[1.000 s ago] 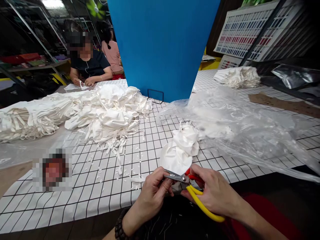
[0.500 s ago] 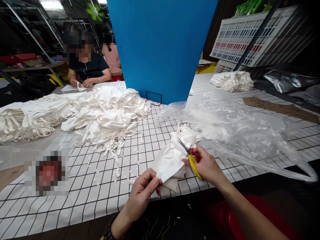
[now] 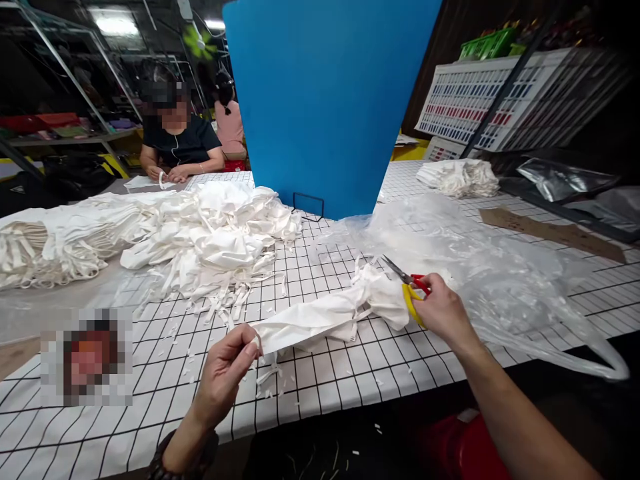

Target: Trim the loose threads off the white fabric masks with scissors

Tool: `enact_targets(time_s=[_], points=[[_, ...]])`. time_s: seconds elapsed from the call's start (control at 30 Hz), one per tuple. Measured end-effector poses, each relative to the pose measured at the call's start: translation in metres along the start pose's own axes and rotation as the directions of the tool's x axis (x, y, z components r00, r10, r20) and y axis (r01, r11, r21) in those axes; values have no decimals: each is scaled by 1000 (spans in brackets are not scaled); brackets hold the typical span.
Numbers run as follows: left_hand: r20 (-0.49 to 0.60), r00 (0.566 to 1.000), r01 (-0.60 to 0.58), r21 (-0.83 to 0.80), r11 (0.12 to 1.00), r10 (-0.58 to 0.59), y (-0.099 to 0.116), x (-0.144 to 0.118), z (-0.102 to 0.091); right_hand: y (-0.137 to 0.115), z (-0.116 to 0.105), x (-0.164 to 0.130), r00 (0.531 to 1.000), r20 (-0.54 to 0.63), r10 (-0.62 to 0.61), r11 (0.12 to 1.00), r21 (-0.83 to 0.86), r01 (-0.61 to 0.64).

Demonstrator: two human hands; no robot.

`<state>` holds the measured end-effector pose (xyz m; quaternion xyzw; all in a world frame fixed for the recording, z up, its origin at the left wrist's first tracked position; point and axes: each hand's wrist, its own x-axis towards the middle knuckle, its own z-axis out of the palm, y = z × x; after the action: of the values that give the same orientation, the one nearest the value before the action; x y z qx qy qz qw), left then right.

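My left hand [image 3: 224, 372] pinches one end of a white fabric piece [image 3: 320, 317] and holds it stretched out over the grid-patterned table [image 3: 150, 400]. My right hand [image 3: 443, 312] grips red-and-yellow scissors [image 3: 407, 283] and also holds the other, bunched end of the same fabric. The scissor blades point up and to the left, away from the cloth. Small white offcuts lie scattered on the table under the fabric.
A large heap of white fabric pieces [image 3: 210, 237] and a stacked row [image 3: 55, 243] lie at left. Clear plastic sheeting [image 3: 490, 267] covers the right side. A blue board [image 3: 325, 100] stands behind. Another white pile [image 3: 457, 177] sits far right. A person [image 3: 177, 140] works across the table.
My hands have moved apart: the left went left, the right went right and forward with the scissors. The fabric, bunched near the table edge before, is now pulled out long.
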<state>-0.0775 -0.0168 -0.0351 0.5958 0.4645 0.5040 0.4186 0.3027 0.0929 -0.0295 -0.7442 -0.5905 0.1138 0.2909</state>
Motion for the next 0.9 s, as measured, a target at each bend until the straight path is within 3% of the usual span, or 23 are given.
enact_targets(time_s=[0.07,0.13,0.23,0.3,0.4,0.47,0.53,0.6,0.63,0.7,0.77,0.83,0.9], points=[[-6,1000,12,9,1000,-12,-3,-4,0,-10,7,-12,997,-31,-77,988,129,81],[-29,999,15,6,1000,-15,-6,-9,-1,-25,21,-23,977,78,-200,961,212,180],[-83,996,10,15,1000,-8,-9,-15,-7,-44,44,-31,844,397,-362,931,203,304],[-132,991,7,54,999,1,-11,-17,-15,-48,55,-30,797,475,-372,928,164,335],[-180,984,47,191,980,-12,-13,-17,-27,-46,56,-26,830,445,-338,941,144,306],[-258,965,142,393,909,-39,-9,-18,-28,-46,48,-27,859,365,-358,930,225,292],[-404,915,256,570,781,-5,1,-20,-18,-50,37,-34,876,224,-427,869,369,330],[-465,885,293,576,763,12,14,-25,5,-56,29,-49,865,71,-497,788,455,415],[-417,908,273,512,815,-42,20,-26,20,-60,26,-58,847,13,-531,758,454,468],[-129,965,256,248,934,-231,27,-28,54,-66,25,-78,790,-98,-605,704,397,589],[147,922,369,-47,928,-359,26,-24,89,-68,28,-98,682,-200,-704,615,310,725],[193,892,452,-332,828,-409,18,-18,117,-66,33,-115,564,-257,-785,514,238,824],[154,867,477,-531,700,-474,11,-13,135,-61,38,-127,490,-274,-828,452,193,871]])
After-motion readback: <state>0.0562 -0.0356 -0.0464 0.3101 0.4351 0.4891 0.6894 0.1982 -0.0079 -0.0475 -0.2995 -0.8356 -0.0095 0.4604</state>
